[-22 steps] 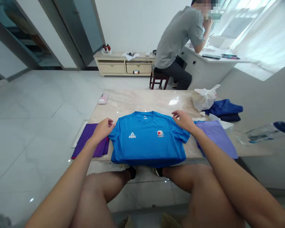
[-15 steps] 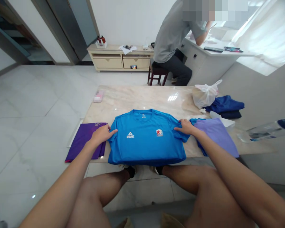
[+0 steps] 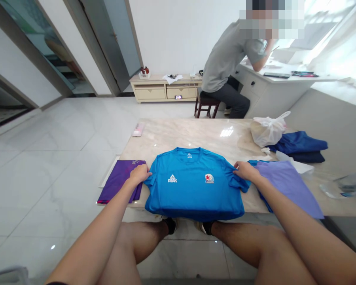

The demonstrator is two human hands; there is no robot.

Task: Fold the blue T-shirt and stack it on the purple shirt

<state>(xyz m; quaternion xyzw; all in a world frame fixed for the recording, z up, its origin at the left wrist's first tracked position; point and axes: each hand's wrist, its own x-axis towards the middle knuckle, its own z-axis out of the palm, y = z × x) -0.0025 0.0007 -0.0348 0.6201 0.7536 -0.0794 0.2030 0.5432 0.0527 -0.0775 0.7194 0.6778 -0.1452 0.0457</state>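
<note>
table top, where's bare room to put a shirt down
The widest bare stretch of the table lies behind the blue T-shirt, between the pink phone and the white plastic bag. The front is crowded: purple shirt, lilac shirt.

A white plastic bag [image 3: 267, 129] sits beside folded navy clothes [image 3: 302, 146] at the right of the beige marble table [image 3: 195, 136], with a pink phone [image 3: 139, 129] at its far left. Farther off, a seated person in a grey T-shirt [image 3: 228, 55] leans at a white counter [image 3: 273, 91], right of a low cream wooden cabinet [image 3: 148, 94].
</note>
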